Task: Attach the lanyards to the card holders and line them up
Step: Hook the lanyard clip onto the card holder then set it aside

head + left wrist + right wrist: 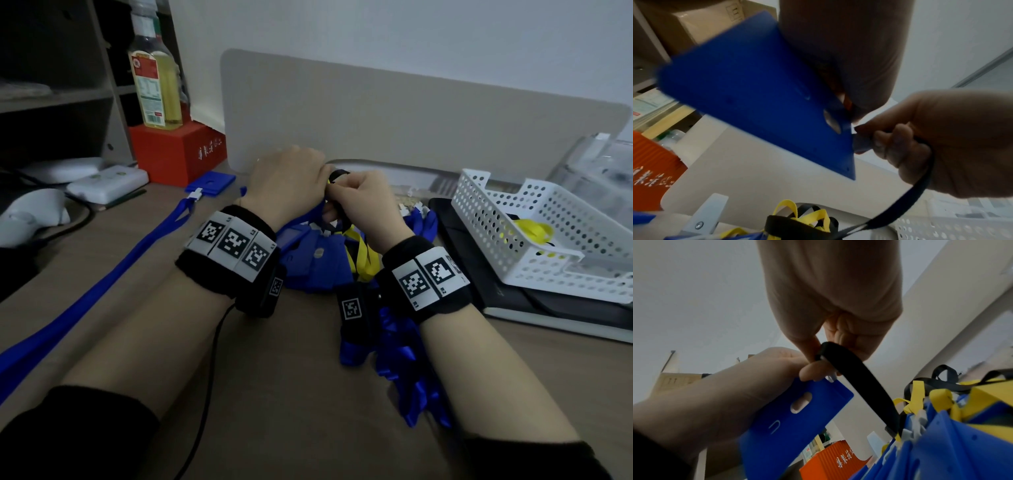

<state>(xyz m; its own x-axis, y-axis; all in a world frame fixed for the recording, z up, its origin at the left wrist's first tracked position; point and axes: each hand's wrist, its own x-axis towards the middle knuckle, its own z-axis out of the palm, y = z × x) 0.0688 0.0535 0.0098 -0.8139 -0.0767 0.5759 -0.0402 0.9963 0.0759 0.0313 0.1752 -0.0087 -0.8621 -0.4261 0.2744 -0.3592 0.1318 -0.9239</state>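
My left hand (291, 178) grips a blue card holder (756, 97) by its slotted top edge and holds it above the desk. My right hand (356, 198) meets it there, pinching the clip end of a black lanyard (855, 378) against that edge. The pale clip (861, 142) sits right at the holder's edge, beside the slot (800, 402); whether it is hooked in I cannot tell. The lanyard's strap (908, 196) trails down to a pile of blue card holders (308, 263) with yellow lanyards (359, 253) under my hands.
A blue holder (210, 181) with a blue lanyard (102, 274) clipped on lies stretched out at the left. Loose blue lanyards (404, 370) lie beneath my right wrist. At the right stands a white perforated basket (486, 219) holding a yellow lanyard (534, 229). Back left: red box (174, 150) and bottle (154, 75).
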